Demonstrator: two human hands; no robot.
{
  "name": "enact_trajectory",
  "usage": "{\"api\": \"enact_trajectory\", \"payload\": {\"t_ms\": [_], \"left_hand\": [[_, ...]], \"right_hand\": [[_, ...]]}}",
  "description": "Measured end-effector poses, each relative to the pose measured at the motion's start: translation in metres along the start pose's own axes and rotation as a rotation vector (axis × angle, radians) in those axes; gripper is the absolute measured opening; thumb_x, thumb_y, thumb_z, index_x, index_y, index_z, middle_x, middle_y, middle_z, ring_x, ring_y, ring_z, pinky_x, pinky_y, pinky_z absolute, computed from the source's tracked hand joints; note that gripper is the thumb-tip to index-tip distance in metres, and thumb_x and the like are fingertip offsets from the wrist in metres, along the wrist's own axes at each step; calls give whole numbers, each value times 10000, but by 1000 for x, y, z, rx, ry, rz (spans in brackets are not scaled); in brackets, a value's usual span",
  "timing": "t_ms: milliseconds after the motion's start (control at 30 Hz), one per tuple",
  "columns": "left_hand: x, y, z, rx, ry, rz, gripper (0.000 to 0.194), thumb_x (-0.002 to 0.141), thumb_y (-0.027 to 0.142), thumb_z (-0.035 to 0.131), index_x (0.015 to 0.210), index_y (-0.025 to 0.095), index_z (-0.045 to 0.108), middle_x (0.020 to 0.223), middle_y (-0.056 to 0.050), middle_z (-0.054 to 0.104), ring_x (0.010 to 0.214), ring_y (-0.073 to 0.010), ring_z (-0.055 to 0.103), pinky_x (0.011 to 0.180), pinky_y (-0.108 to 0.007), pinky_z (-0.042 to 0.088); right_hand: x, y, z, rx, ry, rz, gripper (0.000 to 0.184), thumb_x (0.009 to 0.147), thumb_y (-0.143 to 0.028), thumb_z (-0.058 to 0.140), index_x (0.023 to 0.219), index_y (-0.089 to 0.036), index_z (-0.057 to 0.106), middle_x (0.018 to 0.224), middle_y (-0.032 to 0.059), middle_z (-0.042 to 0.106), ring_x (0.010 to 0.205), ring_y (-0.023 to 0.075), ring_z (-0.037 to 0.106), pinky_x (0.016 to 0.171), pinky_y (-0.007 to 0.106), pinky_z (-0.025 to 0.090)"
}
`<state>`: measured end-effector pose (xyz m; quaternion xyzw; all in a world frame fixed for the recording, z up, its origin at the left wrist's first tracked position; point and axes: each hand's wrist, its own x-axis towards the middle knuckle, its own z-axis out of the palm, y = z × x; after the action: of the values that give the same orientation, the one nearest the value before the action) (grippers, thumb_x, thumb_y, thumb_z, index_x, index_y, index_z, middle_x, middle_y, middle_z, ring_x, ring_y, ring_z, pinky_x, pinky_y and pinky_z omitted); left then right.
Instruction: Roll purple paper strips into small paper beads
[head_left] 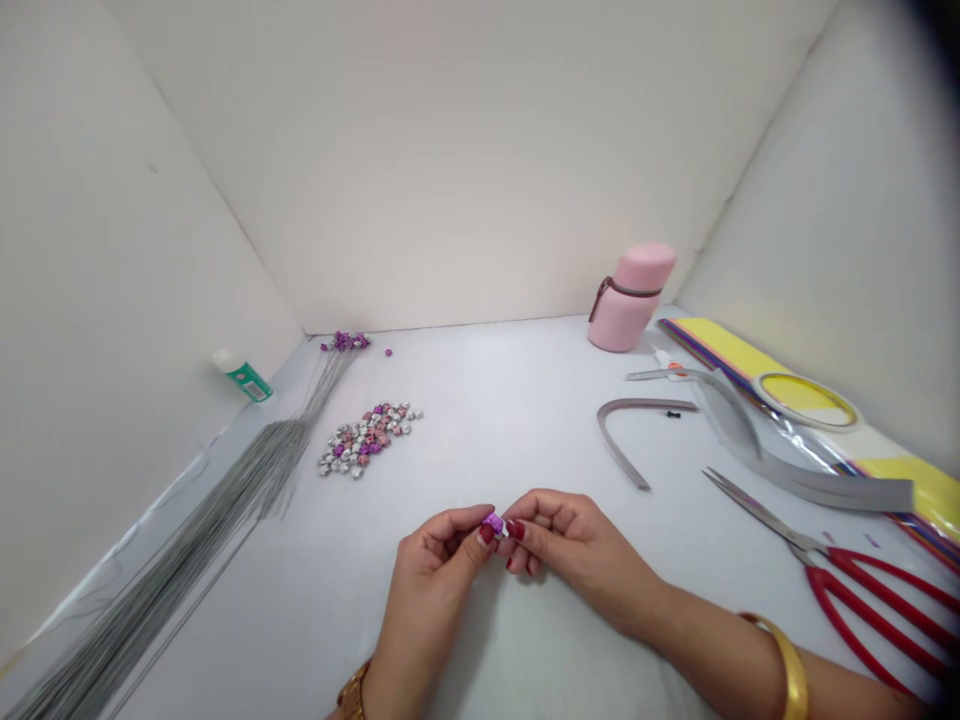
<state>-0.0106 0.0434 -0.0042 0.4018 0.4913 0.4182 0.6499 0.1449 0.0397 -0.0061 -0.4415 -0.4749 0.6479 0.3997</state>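
Purple foil piece (493, 524), small enough to need a fingertip pinch, sits between both hands above the white counter (480, 375). Closed fingers (514, 530) of the left hand (436, 570) and right hand (574, 548) grip it, while loose foil pieces (367, 440) lie within reach.
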Motion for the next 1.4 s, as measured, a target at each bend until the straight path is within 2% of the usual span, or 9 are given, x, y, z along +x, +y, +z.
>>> {"api": "enact_trajectory", "payload": {"t_ms": [267, 633, 900, 1133, 1400], "left_hand": [[-1, -3, 0, 12, -58, -14, 221, 683, 244, 659, 861, 113, 670, 764, -79, 696, 708, -161, 608, 680, -264, 466], [0, -3, 2, 18, -124, 46, 145, 712, 206, 631, 817, 111, 664, 714, -53, 674, 685, -147, 584, 683, -259, 454], [-1, -2, 2, 84, -173, 83, 168, 761, 203, 585, 886, 124, 665, 711, -40, 667, 678, -134, 565, 660, -238, 445], [-2, -3, 1, 159, -137, 131, 176, 749, 209, 597, 890, 142, 677, 721, -40, 683, 678, -141, 584, 648, -234, 457], [-1, -1, 3, 55, -84, 22, 160, 706, 217, 639, 832, 131, 688, 736, -49, 696, 699, -141, 598, 659, -216, 466]], "right_hand": [[3, 1, 3, 43, 24, 25, 194, 746, -326, 610, 700, -140, 575, 571, -2, 612, 505, 84, 527, 490, 198, 391], [1, 3, 4, 15, 11, -12, 217, 805, -347, 530, 722, -146, 540, 571, -1, 601, 499, 85, 521, 482, 201, 377], [1, 3, 6, -13, 28, -21, 208, 829, -322, 490, 725, -145, 517, 547, -2, 586, 490, 88, 511, 482, 209, 375], [-2, 4, 9, -73, 71, -37, 179, 836, -301, 482, 728, -159, 502, 517, -18, 564, 486, 95, 516, 479, 214, 390], [-4, 3, 8, -141, 86, -132, 182, 807, -296, 534, 694, -154, 534, 573, -6, 573, 534, 102, 528, 521, 226, 426]]}}
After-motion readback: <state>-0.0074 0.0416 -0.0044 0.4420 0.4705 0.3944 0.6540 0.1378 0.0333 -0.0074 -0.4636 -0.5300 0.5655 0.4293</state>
